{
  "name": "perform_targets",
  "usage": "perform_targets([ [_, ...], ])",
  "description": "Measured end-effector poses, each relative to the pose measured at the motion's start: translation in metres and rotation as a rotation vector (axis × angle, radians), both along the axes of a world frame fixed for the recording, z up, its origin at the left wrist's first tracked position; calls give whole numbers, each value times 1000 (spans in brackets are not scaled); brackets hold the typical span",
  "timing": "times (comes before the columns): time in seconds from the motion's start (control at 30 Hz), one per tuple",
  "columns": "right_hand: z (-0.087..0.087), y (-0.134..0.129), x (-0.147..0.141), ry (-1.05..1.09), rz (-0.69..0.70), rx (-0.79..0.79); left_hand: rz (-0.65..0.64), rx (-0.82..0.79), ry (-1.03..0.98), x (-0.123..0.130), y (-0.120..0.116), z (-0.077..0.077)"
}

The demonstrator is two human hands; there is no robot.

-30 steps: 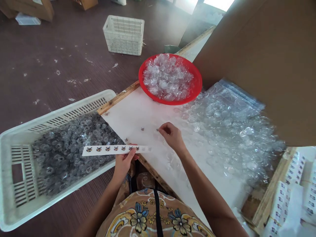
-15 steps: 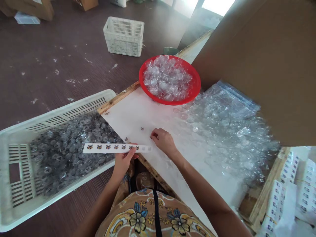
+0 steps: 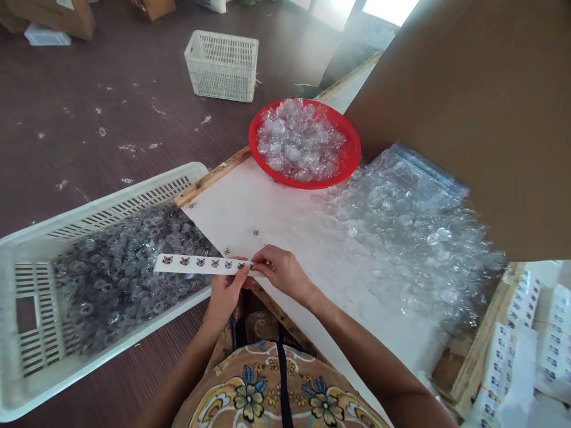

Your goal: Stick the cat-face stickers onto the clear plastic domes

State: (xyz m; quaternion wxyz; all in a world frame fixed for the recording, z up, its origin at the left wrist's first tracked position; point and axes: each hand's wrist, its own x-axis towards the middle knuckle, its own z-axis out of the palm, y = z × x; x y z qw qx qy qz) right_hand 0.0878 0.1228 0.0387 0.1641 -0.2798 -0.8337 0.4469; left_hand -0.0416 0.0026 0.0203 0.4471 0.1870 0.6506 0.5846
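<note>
With the hands as the dial's centre and 12 o'clock straight ahead, the left hand (image 3: pixel 225 292) is pinching a long, narrow, white paper-like strip (image 3: pixel 207 267) near its 3 o'clock end, thumb on top and fingers beneath. The strip is reaching toward 9 o'clock, over a long white slotted plastic basket (image 3: pixel 6 333) that is holding dark-and-clear rounds (image 3: pixel 107 297). The right hand (image 3: pixel 283 270) is curving thumb and forefinger about the endmost small brown-and-black fox-like picture (image 3: pixel 251 267); I cannot tell whether the tips are gripping it or only touching the strip. A few loose fox-like pieces (image 3: pixel 256 232) are lying on the white tabletop (image 3: pixel 285 220) between 11 and 1 o'clock. A round red plastic basin (image 3: pixel 352 151) full of crinkly clear plastic is standing at 1 o'clock, and a spread heap of clear plastic rounds (image 3: pixel 414 238) is lying at 3 o'clock. The step in hand looks like freeing that endmost picture; doing it well probably means keeping the left thumb firm close behind it, holding the strip taut, catching just one edge with the fingertips, and lifting slowly at a low angle, so that the thin piece is neither creasing nor tearing.
</note>
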Motion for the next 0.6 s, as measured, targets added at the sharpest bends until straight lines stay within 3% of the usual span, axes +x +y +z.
perform_targets([
  [0.13, -3, -12, -1, 79, -60, 57, 4, -21, 16, -1, 1, -1],
  [0.27, -7, 11, 3, 192, -194, -50, 0, -41, 4, -2, 2, -5],
  [0.4, -11, 56, 6, 34, -437, -156, 1, -44, 16, -3, 4, -7],
  [0.5, -15, 77, 3, -108, -429, -154, -5, -60, -2, -4, 4, -8],
  [0.6, -20, 82, 0, -186, -390, -97, -21, -62, -10, -5, 4, -7],
])
